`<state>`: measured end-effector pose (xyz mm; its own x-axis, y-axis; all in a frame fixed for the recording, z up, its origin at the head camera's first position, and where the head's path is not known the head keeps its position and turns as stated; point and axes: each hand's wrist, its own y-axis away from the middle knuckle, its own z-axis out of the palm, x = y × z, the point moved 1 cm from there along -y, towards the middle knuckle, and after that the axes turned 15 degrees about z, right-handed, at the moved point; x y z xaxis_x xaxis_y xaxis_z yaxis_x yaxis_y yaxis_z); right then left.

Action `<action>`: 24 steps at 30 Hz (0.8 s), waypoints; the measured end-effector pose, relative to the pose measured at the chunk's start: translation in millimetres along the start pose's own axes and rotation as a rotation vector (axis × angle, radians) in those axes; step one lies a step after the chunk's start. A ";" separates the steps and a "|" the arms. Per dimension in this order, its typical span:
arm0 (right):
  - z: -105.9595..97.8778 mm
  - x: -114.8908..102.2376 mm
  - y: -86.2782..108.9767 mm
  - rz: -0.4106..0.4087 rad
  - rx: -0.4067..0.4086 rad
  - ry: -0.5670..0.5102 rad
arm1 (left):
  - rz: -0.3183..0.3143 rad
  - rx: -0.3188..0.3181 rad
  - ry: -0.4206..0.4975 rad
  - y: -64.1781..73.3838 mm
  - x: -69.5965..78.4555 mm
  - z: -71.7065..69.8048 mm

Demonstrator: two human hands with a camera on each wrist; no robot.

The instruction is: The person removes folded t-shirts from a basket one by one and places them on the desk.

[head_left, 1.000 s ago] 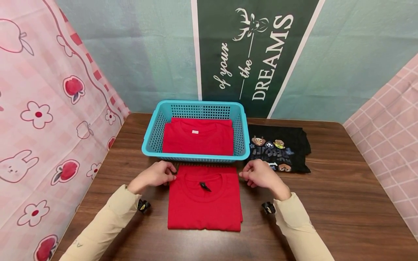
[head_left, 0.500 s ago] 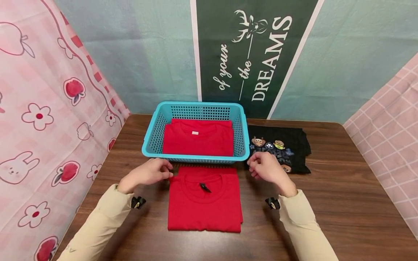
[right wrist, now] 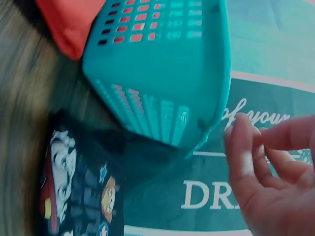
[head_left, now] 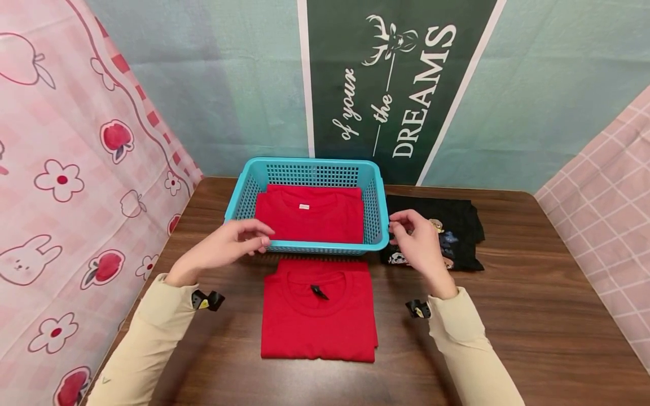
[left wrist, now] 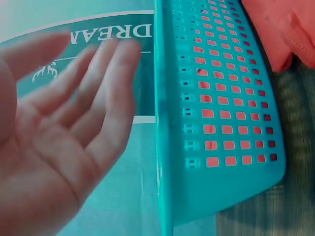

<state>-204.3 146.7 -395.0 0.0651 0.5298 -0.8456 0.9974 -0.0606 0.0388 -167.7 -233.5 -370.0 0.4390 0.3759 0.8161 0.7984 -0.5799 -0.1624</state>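
**Hands at basket, no grip taken**

Left hand [head_left: 231, 243] hovered at the basket [head_left: 378, 223] front-left rim, fingers relaxed, holding nothing. Right hand [head_left: 413, 239] stood beside its right corner, fingers loosely bent, empty. A folded shirt [head_left: 317, 310] lay on the table, touching the basket's front. Recommended: grip both rims evenly, keep level
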 end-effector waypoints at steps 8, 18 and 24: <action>24.5 -18.3 -1.4 -0.062 -0.117 0.007 | -0.124 0.213 -0.248 -16.7 -9.7 2.1; 64.7 -35.0 -10.8 -0.068 -0.240 0.362 | -0.322 0.113 -0.446 -37.7 -31.1 14.6; 76.5 -39.5 -21.9 0.033 -0.283 0.515 | -0.457 0.077 -0.506 -49.7 -37.6 17.3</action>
<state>-231.1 62.3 -403.2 0.0319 0.8784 -0.4769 0.9593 0.1070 0.2613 -216.8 -206.3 -402.2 0.1752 0.8729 0.4554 0.9680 -0.2372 0.0823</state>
